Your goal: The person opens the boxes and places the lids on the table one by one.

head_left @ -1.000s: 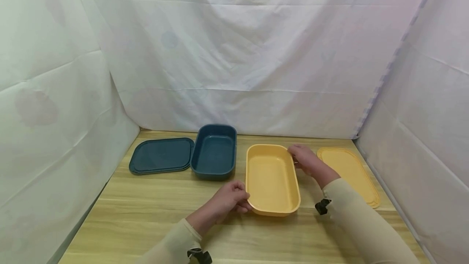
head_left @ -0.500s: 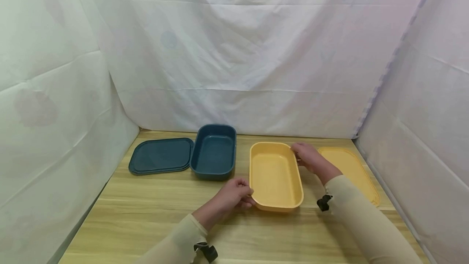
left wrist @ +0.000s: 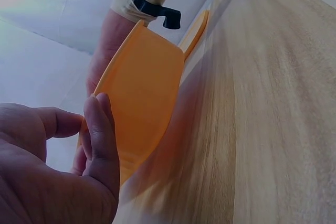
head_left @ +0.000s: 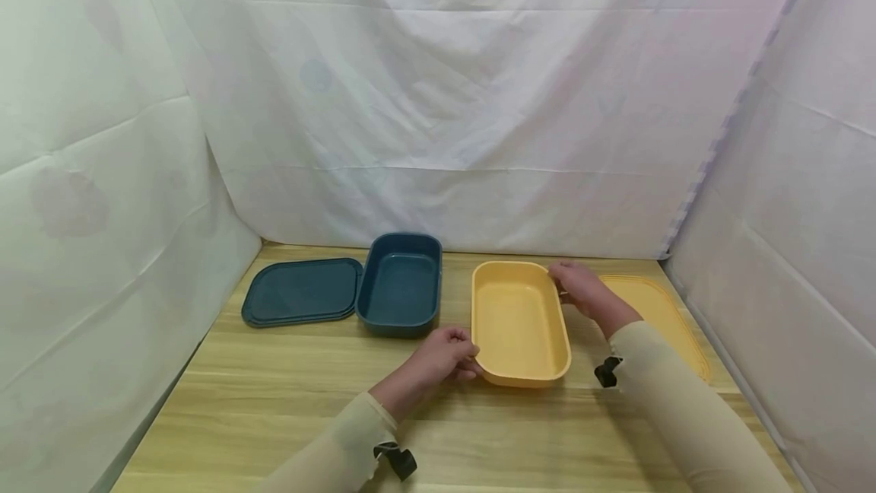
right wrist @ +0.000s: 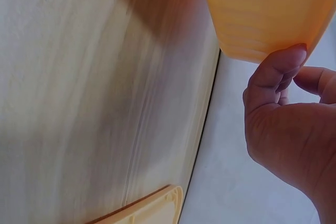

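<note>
A deep yellow rectangular container (head_left: 520,326), its open side up, is between my two hands. With thumb and fingers my left hand (head_left: 443,356) pinches its rim at the near left corner. My right hand (head_left: 582,291) pinches the rim at the far right corner. The left wrist view has the container's outer wall (left wrist: 149,82) tilted close over the wood, with the left fingertips (left wrist: 100,103) at the rim. In the right wrist view, the right hand (right wrist: 289,108) has a finger against the ribbed outer wall.
A dark teal container (head_left: 399,287) stands at the back, left of the yellow one. Beside it on the left lies a dark teal lid (head_left: 301,291). A flat yellow lid (head_left: 657,318) lies at the right, partly behind the right arm. White cloth walls (head_left: 438,97) enclose the wooden table (head_left: 287,394).
Both hands have moved the yellow container slightly right and away from me, keeping their grip on its corners. The teal container and both lids have stayed put.
</note>
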`<state>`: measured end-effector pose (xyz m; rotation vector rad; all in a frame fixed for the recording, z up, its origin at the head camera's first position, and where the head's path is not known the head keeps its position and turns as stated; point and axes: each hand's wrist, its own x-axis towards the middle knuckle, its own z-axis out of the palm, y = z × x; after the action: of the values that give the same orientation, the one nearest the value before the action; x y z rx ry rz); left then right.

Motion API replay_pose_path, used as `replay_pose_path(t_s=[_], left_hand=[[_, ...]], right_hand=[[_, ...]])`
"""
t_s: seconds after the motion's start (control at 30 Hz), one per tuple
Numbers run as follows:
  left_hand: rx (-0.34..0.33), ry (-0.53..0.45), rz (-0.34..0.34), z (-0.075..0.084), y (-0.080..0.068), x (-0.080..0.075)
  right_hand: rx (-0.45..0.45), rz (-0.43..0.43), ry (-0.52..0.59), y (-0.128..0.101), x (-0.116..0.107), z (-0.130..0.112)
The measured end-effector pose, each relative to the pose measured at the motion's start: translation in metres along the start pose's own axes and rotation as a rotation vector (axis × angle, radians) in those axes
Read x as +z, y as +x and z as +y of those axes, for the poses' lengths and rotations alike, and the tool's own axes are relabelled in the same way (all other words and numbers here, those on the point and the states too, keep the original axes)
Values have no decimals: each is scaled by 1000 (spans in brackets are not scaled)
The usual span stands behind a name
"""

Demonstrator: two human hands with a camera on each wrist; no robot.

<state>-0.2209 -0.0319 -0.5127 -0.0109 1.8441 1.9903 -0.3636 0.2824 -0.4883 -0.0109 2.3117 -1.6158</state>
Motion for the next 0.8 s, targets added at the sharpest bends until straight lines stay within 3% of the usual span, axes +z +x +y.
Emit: replay_pose_path(t_s=[0.8], left_hand=[[17, -21, -8, 5, 21, 13]], right_hand=[[-15, 19, -100, 11, -24, -7]])
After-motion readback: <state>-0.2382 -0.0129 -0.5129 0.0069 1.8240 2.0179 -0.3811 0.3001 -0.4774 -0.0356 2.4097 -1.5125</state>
